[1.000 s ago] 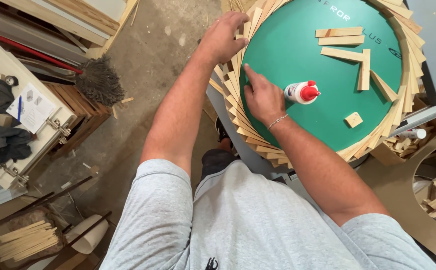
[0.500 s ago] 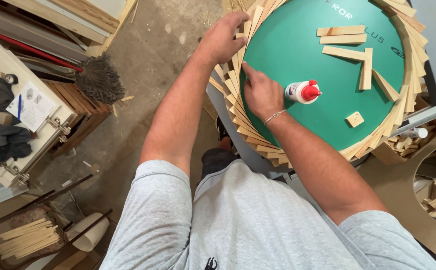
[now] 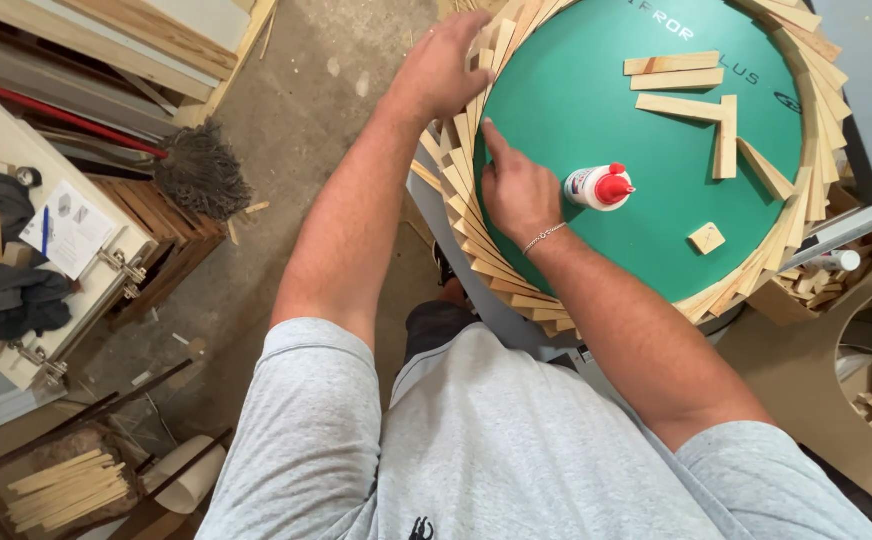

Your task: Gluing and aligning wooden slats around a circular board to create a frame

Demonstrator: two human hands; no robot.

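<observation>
Our left hand [image 3: 443, 68] presses flat, fingers apparently unclenched, on the slat ring [image 3: 476, 215]; right hand [image 3: 516, 190] points, gripping nothing; white, red-capped bottle [image 3: 596, 187] nearby.

A ring of pale wooden slats [image 3: 468, 215], overlapped like fanned shingles, runs around the rim of a round green board [image 3: 656, 220]. The slats lie slanted, their outer ends jutting past the board's edge. Both hands rest on the ring's left arc, where the slats are tightly stacked.

Wood workshop: scrap wood strips [image 3: 61, 487], glue bottle [image 3: 597, 186], concrete floor [image 3: 296, 120].
</observation>
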